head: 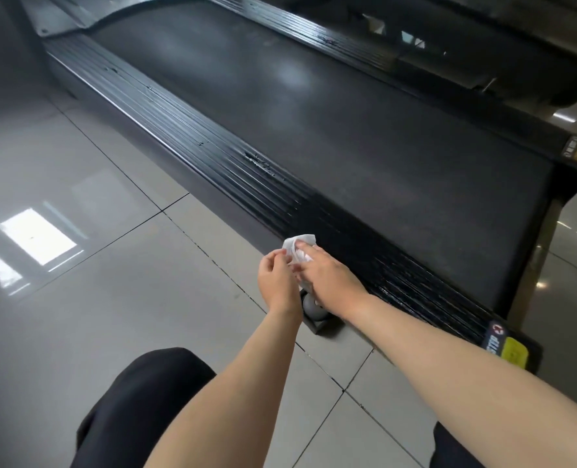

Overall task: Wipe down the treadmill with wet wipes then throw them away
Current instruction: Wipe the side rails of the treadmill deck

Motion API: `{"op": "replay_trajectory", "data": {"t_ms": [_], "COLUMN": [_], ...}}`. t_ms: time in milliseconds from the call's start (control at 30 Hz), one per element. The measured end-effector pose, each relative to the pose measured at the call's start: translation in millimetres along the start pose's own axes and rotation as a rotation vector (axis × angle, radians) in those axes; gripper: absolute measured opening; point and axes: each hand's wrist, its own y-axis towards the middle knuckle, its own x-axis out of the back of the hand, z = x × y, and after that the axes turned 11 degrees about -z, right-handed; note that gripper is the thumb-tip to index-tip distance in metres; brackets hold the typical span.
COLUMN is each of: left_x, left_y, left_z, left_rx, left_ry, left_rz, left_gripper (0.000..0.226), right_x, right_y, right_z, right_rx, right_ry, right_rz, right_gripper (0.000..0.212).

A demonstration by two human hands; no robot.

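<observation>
Head view: a glossy floor [111,298] of large grey tiles with dark grout lines fills the left and lower parts, and a bright window-shaped reflection [37,236] sits on it at the left. The treadmill [348,130] runs diagonally from upper left to lower right, with a matt black belt and a ribbed black side rail [213,157] along its near edge. The rail looks shinier toward its near end, beside the right forearm. Yellow labels [513,351] mark the rear corners. A small grey wheel [310,305] shows under the rail, just below the wrists. Black-clad knees [138,400] fill the bottom edge.

The wet wipe [297,246] is white and crumpled. It sits at the outer edge of the side rail, between the two hands. The left hand [277,278] comes from the floor side, fingers curled, and pinches the wipe's left edge. The right hand [327,271] comes from the rail side and holds the wipe from above, its fingers laid over the bunched part. Its thumb is hidden underneath. The hands nearly touch each other. Whether the wipe touches the rail cannot be told.
</observation>
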Motion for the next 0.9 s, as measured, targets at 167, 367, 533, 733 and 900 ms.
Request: {"op": "replay_trajectory", "data": {"t_ms": [167, 367, 533, 733, 900], "left_x": [-10, -19, -26, -18, -20], "left_y": [0, -10, -10, -3, -13], "left_z": [11, 26, 55, 97, 85], "left_rx": [0.130, 0.048, -0.015, 0.454, 0.590], "left_ry": [-0.021, -0.001, 0.185, 0.225, 0.109], "left_rz": [0.092, 0.076, 0.112, 0.221, 0.187], "left_gripper": [0.015, 0.025, 0.034, 0.054, 0.044], "right_x": [8, 12, 2, 9, 5], "right_y": [-7, -5, -4, -7, -7], "right_z": [-5, -7, -16, -28, -24], "right_rx": [0.026, -0.191, -0.243, -0.147, -0.184], "right_ry": [0.098, 0.371, 0.155, 0.107, 0.139], "right_rz": [-0.062, -0.352, -0.374, -0.252, -0.348], "right_gripper": [0.025, 0.034, 0.045, 0.043, 0.042]}}
